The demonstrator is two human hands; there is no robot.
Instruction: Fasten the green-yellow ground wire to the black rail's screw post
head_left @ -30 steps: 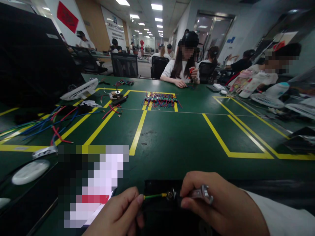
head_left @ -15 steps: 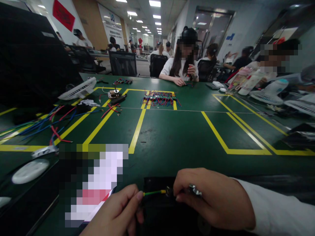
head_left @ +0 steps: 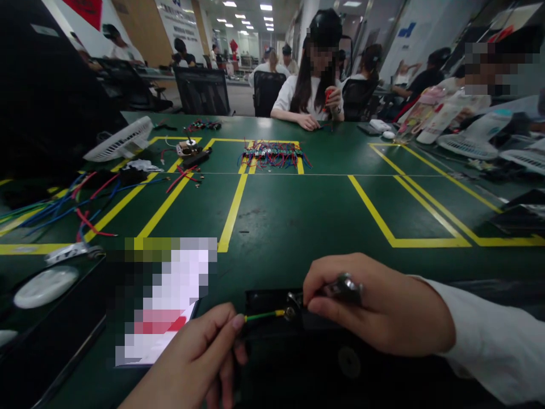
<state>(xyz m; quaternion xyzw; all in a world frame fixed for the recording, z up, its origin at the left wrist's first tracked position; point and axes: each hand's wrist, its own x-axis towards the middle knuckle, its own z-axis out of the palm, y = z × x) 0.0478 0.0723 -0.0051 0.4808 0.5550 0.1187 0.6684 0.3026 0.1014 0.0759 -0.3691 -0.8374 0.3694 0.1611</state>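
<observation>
Near the bottom of the head view, my left hand point(head_left: 200, 346) is closed, thumb and finger pinching a thin green wire point(head_left: 259, 316) with yellow ends. The wire's right end meets a small round metal fitting point(head_left: 289, 312), over a black case point(head_left: 272, 352). To the right, my right hand point(head_left: 361, 301) is wrapped around a shiny metal wrench point(head_left: 349, 287). One end of the tool sticks out above the knuckles; the other reaches the metal fitting. My fingers hide its middle. Whether the jaw grips the fitting, I cannot tell.
A phone point(head_left: 147, 355) with a bright, blurred screen lies left of my left hand. Loose coloured wires point(head_left: 91, 199) and a white fan point(head_left: 123, 142) are farther left. A row of wired circuit boards point(head_left: 272, 152) lies mid-table. Across sits a person point(head_left: 315, 91) using both hands.
My view has tilted down slightly. My right hand has turned and risen a little with the wrench, whose near end now shows by the fitting. My left hand keeps its pinch on the wire.
</observation>
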